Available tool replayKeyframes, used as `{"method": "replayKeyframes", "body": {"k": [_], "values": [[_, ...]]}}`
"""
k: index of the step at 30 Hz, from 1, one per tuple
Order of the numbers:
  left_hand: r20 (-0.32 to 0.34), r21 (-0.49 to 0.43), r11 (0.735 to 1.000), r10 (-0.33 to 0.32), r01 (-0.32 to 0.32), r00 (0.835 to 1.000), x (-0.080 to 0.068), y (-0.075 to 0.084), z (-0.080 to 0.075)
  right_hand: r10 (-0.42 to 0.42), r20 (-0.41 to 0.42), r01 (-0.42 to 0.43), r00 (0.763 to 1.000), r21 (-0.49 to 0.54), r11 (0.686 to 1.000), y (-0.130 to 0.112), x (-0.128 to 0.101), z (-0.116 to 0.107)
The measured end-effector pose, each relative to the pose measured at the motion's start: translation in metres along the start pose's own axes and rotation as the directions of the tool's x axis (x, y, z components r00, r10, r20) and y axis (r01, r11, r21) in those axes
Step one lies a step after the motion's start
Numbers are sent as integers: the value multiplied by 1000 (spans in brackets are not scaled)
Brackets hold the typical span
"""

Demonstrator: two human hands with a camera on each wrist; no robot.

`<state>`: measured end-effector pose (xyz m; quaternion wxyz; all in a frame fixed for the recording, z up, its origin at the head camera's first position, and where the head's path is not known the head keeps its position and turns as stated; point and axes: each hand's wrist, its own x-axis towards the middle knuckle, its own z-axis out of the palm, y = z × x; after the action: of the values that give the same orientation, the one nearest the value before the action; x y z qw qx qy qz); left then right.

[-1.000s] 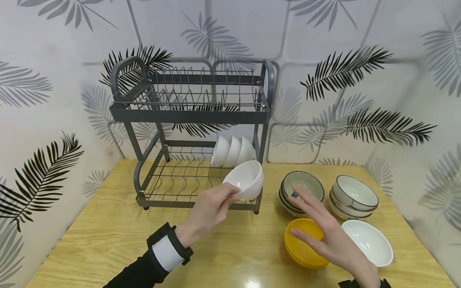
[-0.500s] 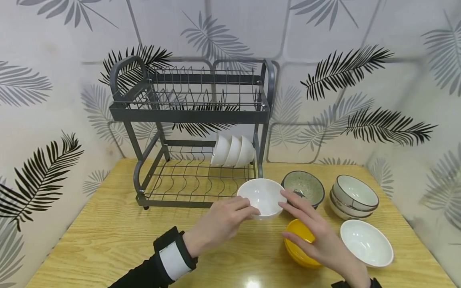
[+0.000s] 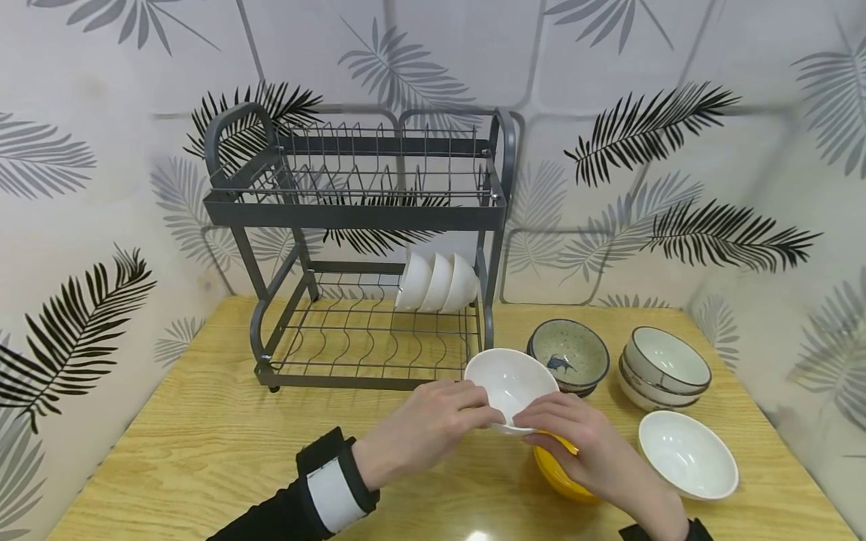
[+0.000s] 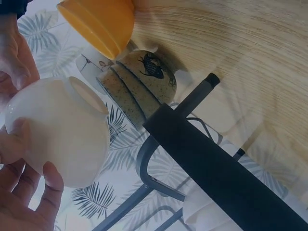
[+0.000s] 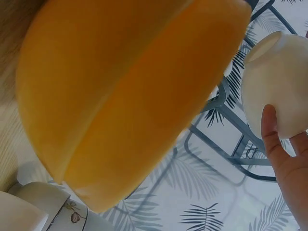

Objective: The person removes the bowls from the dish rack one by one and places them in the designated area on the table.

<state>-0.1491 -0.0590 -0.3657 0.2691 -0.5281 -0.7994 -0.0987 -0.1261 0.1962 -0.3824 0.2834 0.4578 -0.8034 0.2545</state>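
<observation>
A white bowl [image 3: 510,376] is held in the air in front of the rack's right end, its inside facing up toward the head camera. My left hand [image 3: 433,417] grips its near left rim, thumb inside; in the left wrist view, fingers press the outer wall of the bowl [image 4: 67,134]. My right hand [image 3: 595,447] pinches the near right rim, with a thumb on the outside of the bowl [image 5: 276,91] in the right wrist view. Below the right hand sit stacked yellow bowls [image 3: 564,477], partly hidden by it.
A two-tier dark dish rack [image 3: 355,216] stands at the back; three white bowls [image 3: 438,284] lean in its lower tier. To the right are stacked speckled bowls [image 3: 571,353], stacked cream bowls [image 3: 666,364] and another white bowl [image 3: 688,454]. The patterned wall closes the back.
The white bowl has moved right and down from the rack's front corner in my left hand. My right hand has moved left and closed its fingers on the rim.
</observation>
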Motion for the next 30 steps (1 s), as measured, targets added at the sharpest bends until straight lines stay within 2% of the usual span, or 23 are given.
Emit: {"method": "replayKeyframes", "body": {"k": [7, 10, 13, 16, 21, 25, 30], "values": [[-5, 27, 1000, 12, -12, 1000, -2, 1, 2, -26, -20, 25, 999, -29, 999, 2, -4, 1], [2, -12, 1000, -17, 17, 1000, -5, -1, 3, -5, -14, 4, 1000, -37, 999, 2, -7, -1], [43, -27, 997, -77, 78, 996, -9, -5, 3, 16, -13, -17, 1000, -49, 999, 2, -9, -6], [97, -39, 987, -149, 153, 984, -13, -9, 3, 25, -30, -26, 999, -32, 999, 4, -13, -11], [187, -61, 964, -243, 258, 952, -20, -15, 5, 15, -97, -16, 995, -8, 1000, 10, -24, -20], [235, -66, 952, -277, 299, 932, -25, -20, 8, 19, -147, -21, 989, -18, 1000, 16, -36, -28], [261, -63, 943, -301, 327, 917, -30, -24, 9, 40, -187, -45, 982, -23, 999, 23, -53, -41]]}}
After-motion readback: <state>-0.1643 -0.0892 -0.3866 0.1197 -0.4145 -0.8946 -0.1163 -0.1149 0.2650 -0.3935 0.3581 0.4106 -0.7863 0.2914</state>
